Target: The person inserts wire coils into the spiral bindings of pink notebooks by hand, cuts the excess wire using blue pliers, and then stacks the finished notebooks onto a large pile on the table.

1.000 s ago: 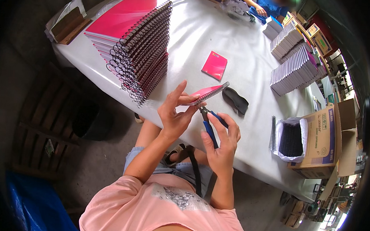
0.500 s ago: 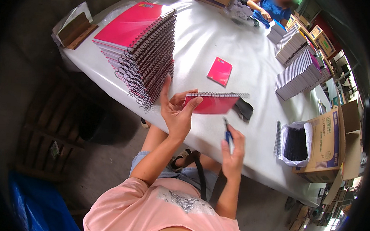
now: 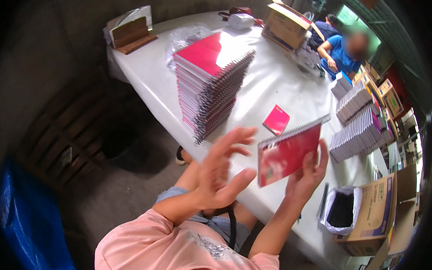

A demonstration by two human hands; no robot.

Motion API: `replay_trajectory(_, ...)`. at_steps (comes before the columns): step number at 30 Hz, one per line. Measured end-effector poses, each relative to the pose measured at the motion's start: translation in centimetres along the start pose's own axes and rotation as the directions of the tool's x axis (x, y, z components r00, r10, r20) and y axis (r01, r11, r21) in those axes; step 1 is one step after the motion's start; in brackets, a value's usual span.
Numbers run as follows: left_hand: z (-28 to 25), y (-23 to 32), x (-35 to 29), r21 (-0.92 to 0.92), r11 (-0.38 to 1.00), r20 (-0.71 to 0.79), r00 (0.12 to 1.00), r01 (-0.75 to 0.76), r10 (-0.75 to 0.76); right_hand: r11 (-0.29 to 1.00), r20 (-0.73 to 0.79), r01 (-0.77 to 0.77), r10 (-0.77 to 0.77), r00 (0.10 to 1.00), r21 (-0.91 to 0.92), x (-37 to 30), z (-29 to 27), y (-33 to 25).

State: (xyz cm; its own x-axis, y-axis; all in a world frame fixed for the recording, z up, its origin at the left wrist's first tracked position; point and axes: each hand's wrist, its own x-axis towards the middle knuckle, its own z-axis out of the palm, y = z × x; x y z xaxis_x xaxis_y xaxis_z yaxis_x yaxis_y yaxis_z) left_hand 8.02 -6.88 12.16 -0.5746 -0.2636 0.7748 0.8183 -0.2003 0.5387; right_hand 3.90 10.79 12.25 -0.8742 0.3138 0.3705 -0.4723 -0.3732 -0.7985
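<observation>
My right hand (image 3: 306,176) grips a red-covered spiral notebook (image 3: 287,155) by its right side, holding it up tilted above the table, coil edge upward. Fingers spread and a little blurred, my left hand (image 3: 226,167) is just left of the notebook with nothing in it. Beyond the held notebook a small red booklet or cover (image 3: 277,120) lies flat on the table. To the left rises a tall stack of red spiral notebooks (image 3: 200,54), coils facing right. No tool shows in either hand.
A white-covered table (image 3: 164,101) stretches ahead. At right are stacks of bound books (image 3: 353,136) and an open carton (image 3: 369,211) beside a bag of black wire coils (image 3: 342,210). A person in blue (image 3: 342,53) sits at the far side near another carton (image 3: 284,29).
The notebook has passed from my left hand to my right and turned tilted. My left hand has let go. The blue-handled tool has left my right hand. The view has shifted.
</observation>
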Motion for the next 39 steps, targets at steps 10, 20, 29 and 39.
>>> replay_trajectory(10, -10.8, -1.8, 10.3, 0.43, 0.903, -0.167, 0.984, 0.017, 0.061, 0.995, 0.53, -0.075, 0.03, 0.847, 0.064, 13.0, 18.0, 0.9)
replay_trajectory(20, -10.7, -4.6, 10.5, 0.295, 0.956, -0.136, 0.99, -0.002, 0.043, 0.787, 0.697, 0.4, 0.053, 0.716, -0.47, 13.2, 18.2, 3.6)
replay_trajectory(29, -12.1, -3.1, 10.1, 0.291, 0.956, -0.217, 0.972, -0.026, 0.093, 0.86, 0.477, 0.236, 0.01, 0.879, -0.452, 13.9, 13.7, 7.0)
replay_trajectory(39, -10.4, 2.1, 3.9, 0.371, 0.764, -0.335, 0.691, -0.529, 0.641, 0.137, -0.402, -0.49, 0.405, 0.821, -0.861, 18.5, -8.8, 17.7)
